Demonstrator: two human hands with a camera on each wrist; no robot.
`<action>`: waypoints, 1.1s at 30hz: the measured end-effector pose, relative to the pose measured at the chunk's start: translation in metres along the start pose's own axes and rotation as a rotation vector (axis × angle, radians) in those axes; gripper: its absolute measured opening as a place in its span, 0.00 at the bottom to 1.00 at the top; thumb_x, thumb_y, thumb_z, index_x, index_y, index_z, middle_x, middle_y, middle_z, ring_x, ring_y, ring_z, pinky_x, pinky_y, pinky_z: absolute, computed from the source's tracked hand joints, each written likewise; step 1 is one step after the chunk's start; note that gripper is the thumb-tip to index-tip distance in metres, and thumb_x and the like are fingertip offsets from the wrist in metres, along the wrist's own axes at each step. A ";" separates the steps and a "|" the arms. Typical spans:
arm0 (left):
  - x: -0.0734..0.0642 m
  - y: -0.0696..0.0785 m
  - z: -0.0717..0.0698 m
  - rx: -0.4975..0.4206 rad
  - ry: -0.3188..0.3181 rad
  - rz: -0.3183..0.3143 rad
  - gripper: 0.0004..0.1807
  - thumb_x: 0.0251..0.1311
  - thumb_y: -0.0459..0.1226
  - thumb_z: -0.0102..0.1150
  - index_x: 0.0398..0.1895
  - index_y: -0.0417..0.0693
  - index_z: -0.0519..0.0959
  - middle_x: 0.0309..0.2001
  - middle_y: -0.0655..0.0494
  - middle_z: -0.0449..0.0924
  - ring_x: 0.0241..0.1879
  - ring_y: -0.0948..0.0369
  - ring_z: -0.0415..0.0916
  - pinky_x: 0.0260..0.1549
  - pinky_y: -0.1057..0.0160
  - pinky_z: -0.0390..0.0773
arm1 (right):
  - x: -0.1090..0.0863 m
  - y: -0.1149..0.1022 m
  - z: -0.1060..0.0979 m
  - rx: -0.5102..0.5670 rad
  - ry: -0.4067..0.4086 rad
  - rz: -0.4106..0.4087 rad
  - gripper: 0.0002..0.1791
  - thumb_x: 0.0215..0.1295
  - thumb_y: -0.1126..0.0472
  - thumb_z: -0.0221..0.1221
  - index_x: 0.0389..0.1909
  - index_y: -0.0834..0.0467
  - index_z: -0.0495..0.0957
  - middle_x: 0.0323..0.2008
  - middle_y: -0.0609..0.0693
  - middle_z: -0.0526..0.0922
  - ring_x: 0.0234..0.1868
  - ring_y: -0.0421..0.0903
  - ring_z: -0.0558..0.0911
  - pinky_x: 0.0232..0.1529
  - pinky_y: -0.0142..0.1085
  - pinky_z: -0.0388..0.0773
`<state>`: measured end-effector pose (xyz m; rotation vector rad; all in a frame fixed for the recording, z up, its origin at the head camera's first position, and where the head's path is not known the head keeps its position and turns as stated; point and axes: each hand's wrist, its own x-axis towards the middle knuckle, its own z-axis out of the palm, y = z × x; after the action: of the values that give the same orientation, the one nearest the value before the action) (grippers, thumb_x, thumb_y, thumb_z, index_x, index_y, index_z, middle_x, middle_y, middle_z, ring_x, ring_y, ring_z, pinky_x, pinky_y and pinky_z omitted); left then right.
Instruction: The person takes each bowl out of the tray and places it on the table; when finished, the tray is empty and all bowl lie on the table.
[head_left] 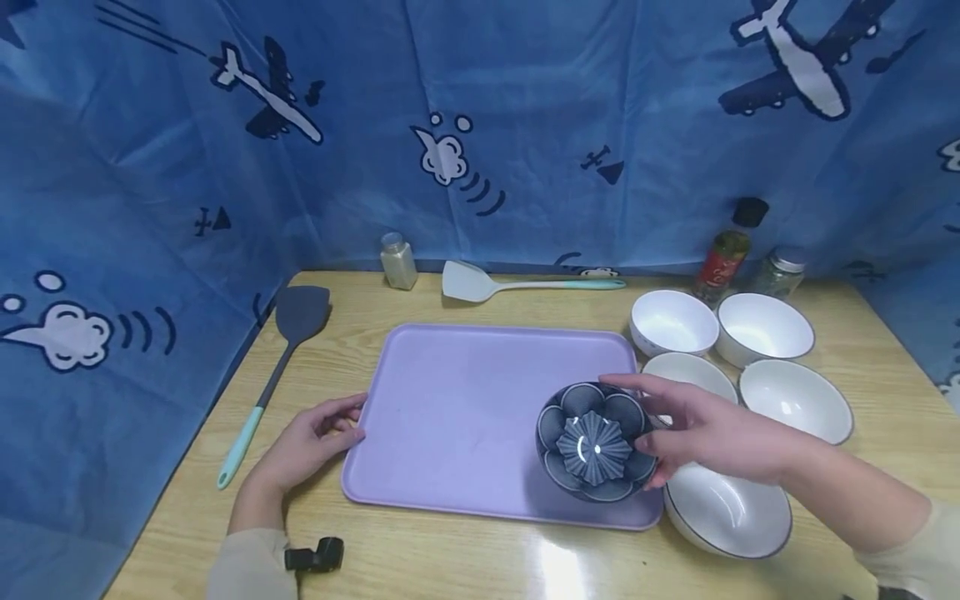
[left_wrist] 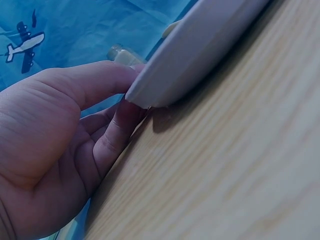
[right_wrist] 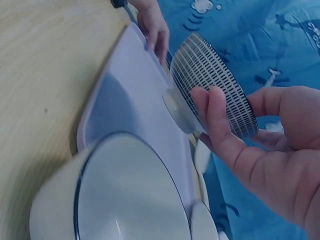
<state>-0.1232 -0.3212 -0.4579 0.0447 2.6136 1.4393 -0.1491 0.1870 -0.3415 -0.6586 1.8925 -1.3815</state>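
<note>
My right hand grips a dark bowl by its side, with the thumb near the rim and fingers around the outside. Its inside has a grey-blue petal pattern; a dashed pattern covers the outside in the right wrist view. The bowl is held above the right part of a lavender tray, its foot apart from the tray. At the tray's left edge, my left hand pinches the rim, thumb above and fingers below, as the left wrist view shows. The tray lies on the wooden table.
Several white bowls stand right of the tray, the nearest white bowl beside its front corner. Behind them are a red-labelled bottle and a jar. A pale spatula and a shaker lie behind the tray; a dark spatula lies left.
</note>
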 end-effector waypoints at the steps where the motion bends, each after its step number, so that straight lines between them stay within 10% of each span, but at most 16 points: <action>1: 0.000 0.000 0.000 -0.003 0.000 0.000 0.30 0.64 0.44 0.65 0.69 0.50 0.72 0.52 0.48 0.78 0.44 0.61 0.76 0.45 0.69 0.75 | -0.005 0.000 -0.004 -0.004 0.001 -0.001 0.39 0.71 0.69 0.53 0.79 0.50 0.51 0.68 0.74 0.61 0.37 0.59 0.86 0.40 0.50 0.84; 15: 0.001 -0.002 0.001 0.001 -0.002 0.005 0.30 0.64 0.44 0.65 0.69 0.51 0.72 0.51 0.49 0.79 0.44 0.60 0.76 0.45 0.69 0.74 | -0.079 0.033 -0.066 -0.057 0.000 0.013 0.39 0.74 0.73 0.47 0.80 0.50 0.44 0.70 0.37 0.63 0.58 0.39 0.78 0.35 0.52 0.84; 23: 0.001 -0.003 0.000 0.005 0.005 0.012 0.30 0.64 0.44 0.65 0.69 0.51 0.72 0.51 0.49 0.79 0.44 0.60 0.76 0.46 0.69 0.74 | -0.110 0.070 -0.109 0.140 -0.159 -0.037 0.44 0.67 0.83 0.38 0.80 0.58 0.35 0.74 0.32 0.55 0.64 0.36 0.75 0.36 0.57 0.84; 27: 0.002 -0.004 0.000 0.000 0.003 0.028 0.29 0.65 0.44 0.65 0.69 0.51 0.72 0.50 0.49 0.79 0.44 0.61 0.76 0.45 0.69 0.74 | -0.124 0.093 -0.135 0.037 -0.168 0.074 0.48 0.65 0.83 0.44 0.80 0.54 0.37 0.70 0.18 0.51 0.61 0.17 0.64 0.40 0.47 0.84; 33: 0.002 -0.007 0.000 -0.014 0.004 0.047 0.29 0.65 0.42 0.65 0.69 0.49 0.72 0.50 0.48 0.79 0.42 0.62 0.76 0.44 0.70 0.75 | -0.143 0.123 -0.157 -0.152 -0.107 0.068 0.56 0.54 0.84 0.54 0.80 0.47 0.45 0.61 0.08 0.56 0.58 0.17 0.65 0.40 0.40 0.84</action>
<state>-0.1253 -0.3246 -0.4640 0.1032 2.6224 1.4736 -0.1807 0.4240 -0.3946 -0.7206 1.9289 -1.1460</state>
